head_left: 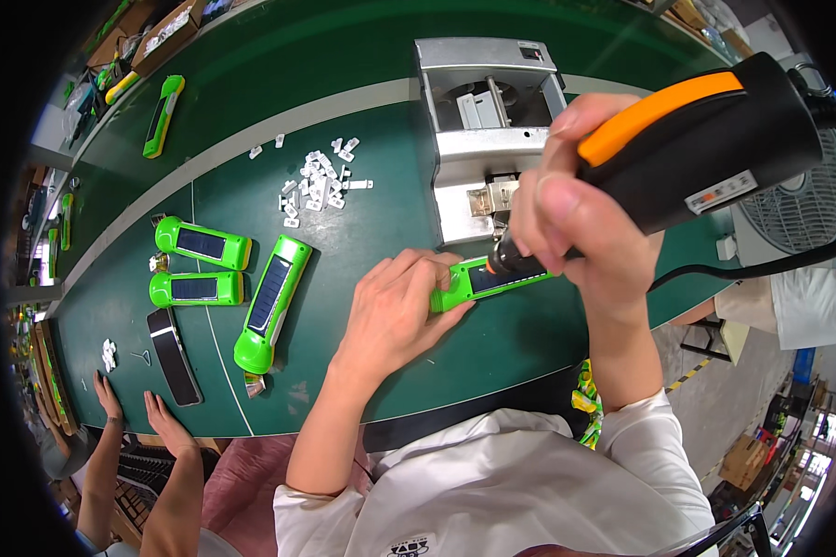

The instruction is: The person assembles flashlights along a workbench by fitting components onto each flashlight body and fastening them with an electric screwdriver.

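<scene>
A green flashlight casing (457, 290) with a dark solar panel lies on the green bench, pinned there by my left hand (395, 302), its fingers closed round one end. My right hand (581, 200) grips a black and orange electric screwdriver (715, 139). The driver's tip points down at the panel side of the casing; whether it touches a screw cannot be made out. Just behind the casing stands a silver metal screw feeder (478, 148). To the left of my left hand lies another green solar flashlight (274, 302), set at a slant.
Two more green flashlights (200, 243) and a phone (174, 357) lie farther left, near a co-worker's hands (167, 422). Small white plastic parts (320, 181) are heaped mid-bench. Another flashlight (163, 116) rests beyond the pale rail. A black cable (762, 272) and a fan (799, 176) are at right.
</scene>
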Tool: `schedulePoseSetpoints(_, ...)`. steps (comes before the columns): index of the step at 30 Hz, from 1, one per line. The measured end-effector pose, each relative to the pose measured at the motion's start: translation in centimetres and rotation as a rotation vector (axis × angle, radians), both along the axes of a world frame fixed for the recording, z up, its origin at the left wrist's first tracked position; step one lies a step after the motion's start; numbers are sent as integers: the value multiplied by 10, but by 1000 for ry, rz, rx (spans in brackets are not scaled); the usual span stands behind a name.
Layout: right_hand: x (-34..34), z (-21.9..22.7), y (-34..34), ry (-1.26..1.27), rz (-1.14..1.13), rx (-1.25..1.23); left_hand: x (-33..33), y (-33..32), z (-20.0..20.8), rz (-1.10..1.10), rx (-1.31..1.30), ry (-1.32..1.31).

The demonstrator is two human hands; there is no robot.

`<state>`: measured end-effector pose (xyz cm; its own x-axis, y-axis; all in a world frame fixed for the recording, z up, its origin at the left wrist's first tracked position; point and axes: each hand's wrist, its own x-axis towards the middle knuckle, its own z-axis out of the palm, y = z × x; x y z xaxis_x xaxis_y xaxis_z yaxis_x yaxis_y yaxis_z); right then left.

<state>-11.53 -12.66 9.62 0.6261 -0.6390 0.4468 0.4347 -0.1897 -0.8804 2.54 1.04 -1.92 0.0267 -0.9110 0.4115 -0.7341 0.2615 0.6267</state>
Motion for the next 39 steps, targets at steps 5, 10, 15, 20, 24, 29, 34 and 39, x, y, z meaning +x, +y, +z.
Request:
schedulePoseSetpoints(5,12,-17,8,8,-23,15,0,2,3,11,-17,-27)
schedulePoseSetpoints(10,13,-26,8,1,-13,41,0,2,3,16,-17,-26)
schedulePoseSetpoints(15,15,-35,8,-35,-9,11,0,4,5,28,59,-38)
schedulePoseSetpoints(20,14,-45,10,7,-8,-46,0,4,5,29,70,-30)
schedulePoseSetpoints(24,17,-49,11,-4,36,-169,1,3,3,31,19,-28)
schedulePoseSetpoints(29,12,-46,10,33,136,-21,0,4,3,37,26,-13)
schedulePoseSetpoints(34,13,-47,8,51,184,-73,1,3,1,28,-25,-22)
schedulePoseSetpoints(39,15,-40,20,24,123,17,0,8,1,51,12,-87)
